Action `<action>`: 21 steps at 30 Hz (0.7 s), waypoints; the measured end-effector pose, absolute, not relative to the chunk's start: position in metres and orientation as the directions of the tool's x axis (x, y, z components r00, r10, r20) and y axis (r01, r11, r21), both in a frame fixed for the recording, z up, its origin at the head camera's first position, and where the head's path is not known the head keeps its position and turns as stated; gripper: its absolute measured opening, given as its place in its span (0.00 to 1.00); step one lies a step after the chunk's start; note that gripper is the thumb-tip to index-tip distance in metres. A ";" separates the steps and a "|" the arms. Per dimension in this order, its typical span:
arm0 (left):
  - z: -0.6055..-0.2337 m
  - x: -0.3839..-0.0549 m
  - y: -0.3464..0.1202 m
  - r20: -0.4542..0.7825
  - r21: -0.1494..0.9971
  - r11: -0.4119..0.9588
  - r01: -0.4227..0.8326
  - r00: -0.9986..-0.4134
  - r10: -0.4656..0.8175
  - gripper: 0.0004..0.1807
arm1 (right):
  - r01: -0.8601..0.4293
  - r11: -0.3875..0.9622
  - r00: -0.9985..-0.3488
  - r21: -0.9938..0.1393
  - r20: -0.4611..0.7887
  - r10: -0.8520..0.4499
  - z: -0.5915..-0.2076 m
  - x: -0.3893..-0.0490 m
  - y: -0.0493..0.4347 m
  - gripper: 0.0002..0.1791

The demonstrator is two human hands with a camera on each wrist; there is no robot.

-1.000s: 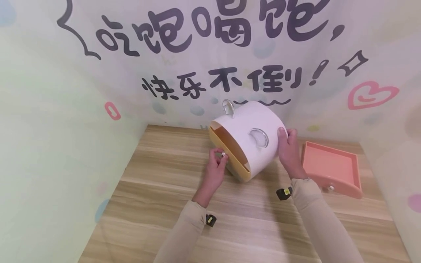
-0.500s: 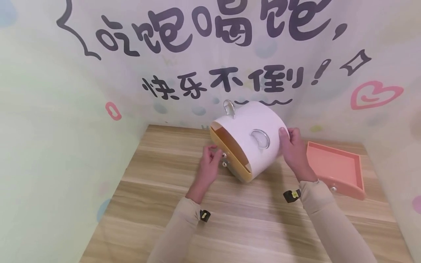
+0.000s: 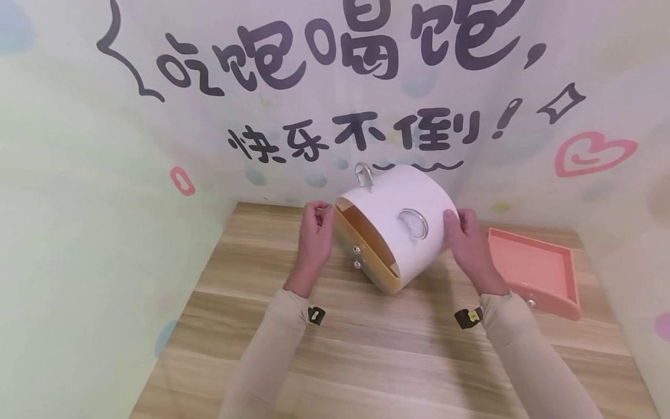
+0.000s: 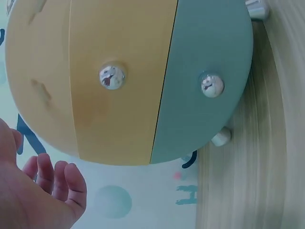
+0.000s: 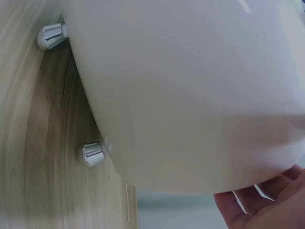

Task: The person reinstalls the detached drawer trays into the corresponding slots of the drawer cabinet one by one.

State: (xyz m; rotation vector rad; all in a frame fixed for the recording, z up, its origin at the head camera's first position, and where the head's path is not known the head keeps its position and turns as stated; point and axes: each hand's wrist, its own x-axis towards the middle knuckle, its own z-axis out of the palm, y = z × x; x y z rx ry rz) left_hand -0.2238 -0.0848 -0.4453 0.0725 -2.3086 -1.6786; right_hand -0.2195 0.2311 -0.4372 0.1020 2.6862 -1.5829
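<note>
Gripping white case [image 3: 389,214], right hand [image 3: 469,247]

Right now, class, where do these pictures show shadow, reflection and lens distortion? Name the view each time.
Head view: a soft dark band of shadow crosses the table; left wrist view: the round knobs mirror their surroundings, and the table's grain curves, probably from the lens; right wrist view: dark shadow under the box, glints on its shiny feet.
</note>
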 end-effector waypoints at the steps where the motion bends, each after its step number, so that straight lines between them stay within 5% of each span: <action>1: -0.444 -0.225 -0.085 0.196 0.937 0.327 0.121 -0.959 -0.207 0.19 | 0.073 0.490 -0.997 -0.868 -0.059 0.045 -0.437 -0.217 0.233 0.47; 21: -0.421 -0.256 -0.084 0.219 0.938 0.314 0.148 -0.954 -0.205 0.18 | 0.202 0.386 -0.951 -0.900 -0.085 0.299 -0.464 -0.142 0.300 0.23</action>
